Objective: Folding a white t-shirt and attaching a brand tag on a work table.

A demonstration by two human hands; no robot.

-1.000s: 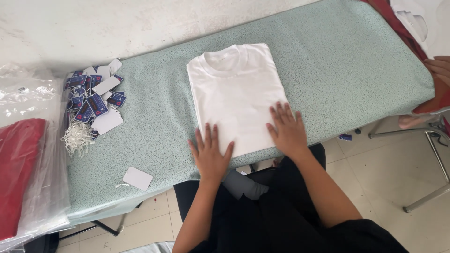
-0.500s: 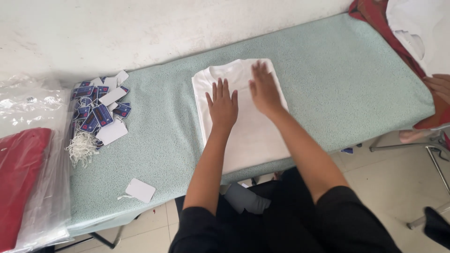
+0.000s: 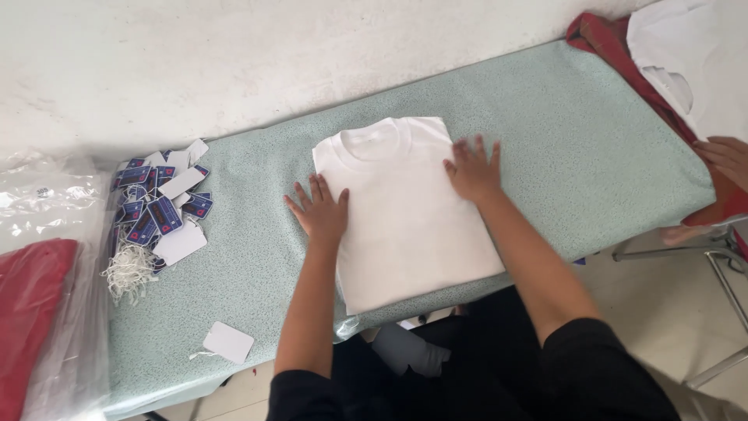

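A folded white T-shirt (image 3: 405, 206) lies collar-away on the pale green speckled table (image 3: 576, 140). My left hand (image 3: 321, 209) rests flat on the shirt's left edge, fingers spread. At the shirt's right edge my right hand (image 3: 472, 169) presses flat as well, fingers apart. Neither hand grips anything.
A heap of blue and white hang tags (image 3: 160, 204) with white strings (image 3: 128, 273) sits at the table's left. One loose white tag (image 3: 228, 342) lies near the front edge. Clear plastic bags with red cloth (image 3: 31, 304) are far left. Another person's hand (image 3: 725, 160) and white and red garments (image 3: 686, 54) are at right.
My hands have moved apart from the shirt's middle to its left and right edges. One second ago they were at the shirt's near hem.
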